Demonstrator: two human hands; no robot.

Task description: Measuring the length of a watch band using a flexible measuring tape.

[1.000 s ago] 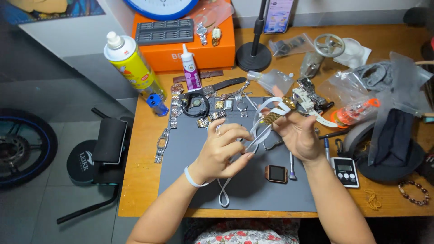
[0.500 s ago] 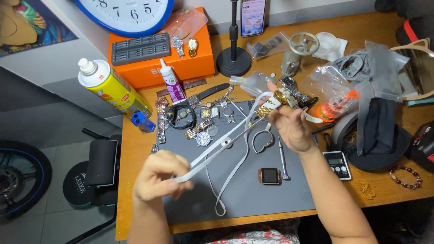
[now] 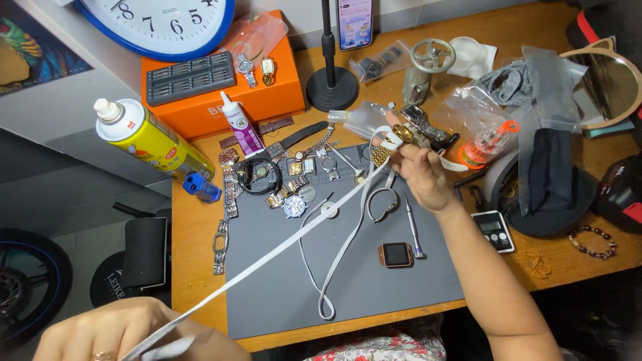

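My right hand [image 3: 421, 175] holds a gold wristwatch [image 3: 394, 142] up over the far edge of the grey work mat [image 3: 281, 287]. A long white strip [image 3: 281, 247] runs taut from the watch down to my left hand [image 3: 127, 331], which grips its other end at the bottom left, off the desk's front corner. A loose loop of the same white strip [image 3: 326, 294] lies on the mat below. Several watches and watch parts [image 3: 281, 184] lie at the mat's far left.
A yellow spray can [image 3: 150, 144], a small glue tube [image 3: 239, 127], an orange box [image 3: 221, 80] and a wall clock [image 3: 157, 23] stand at the back left. A square smartwatch [image 3: 396, 255], a screwdriver [image 3: 412, 227], a phone stand [image 3: 332, 83], plastic bags [image 3: 521, 87] and a small scale [image 3: 493, 231] surround the mat.
My left hand has pulled the white strip further down and left, away from the watch, stretching it taut. My right hand stays near the mat's far edge with the watch.
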